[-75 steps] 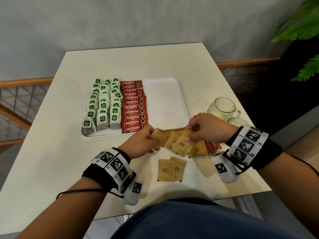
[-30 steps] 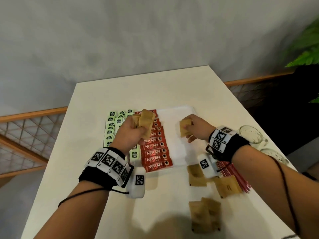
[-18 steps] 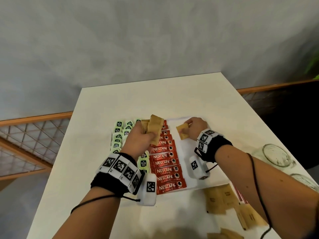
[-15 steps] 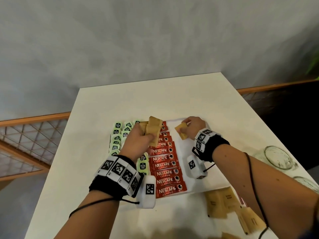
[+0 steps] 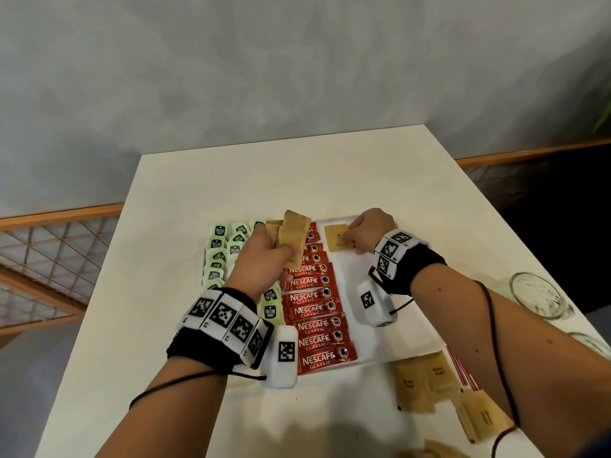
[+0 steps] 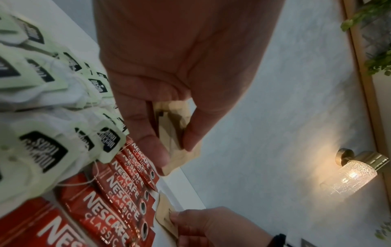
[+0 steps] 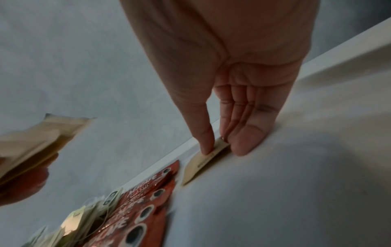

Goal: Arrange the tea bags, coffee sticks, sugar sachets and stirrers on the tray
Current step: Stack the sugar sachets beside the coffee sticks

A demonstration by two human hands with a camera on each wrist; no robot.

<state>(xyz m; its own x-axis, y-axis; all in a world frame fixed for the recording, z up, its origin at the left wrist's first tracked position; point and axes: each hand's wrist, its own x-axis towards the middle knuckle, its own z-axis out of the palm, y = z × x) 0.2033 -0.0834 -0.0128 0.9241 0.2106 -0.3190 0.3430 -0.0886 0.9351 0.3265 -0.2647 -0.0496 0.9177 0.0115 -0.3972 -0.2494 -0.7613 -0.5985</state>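
Reading NESCAFÉ CLASSIC, red coffee sticks (image 5: 314,309) line the tray (image 5: 345,271)

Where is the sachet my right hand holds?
Head view: the sugar sachet lies at the far end of the tray, right of the coffee sticks.

Cream tabletop (image 5: 297,180), far edge toward a mottled grey wall (image 5: 297,77). On the left, a wooden rail (image 5: 59,214) with diamond lattice (image 5: 43,259) under it; a similar rail on the right. Wall lamp (image 6: 357,172) lit, brass mount, textured glass shade, warm glow on the wall. Green plant leaves (image 6: 378,63) near it.
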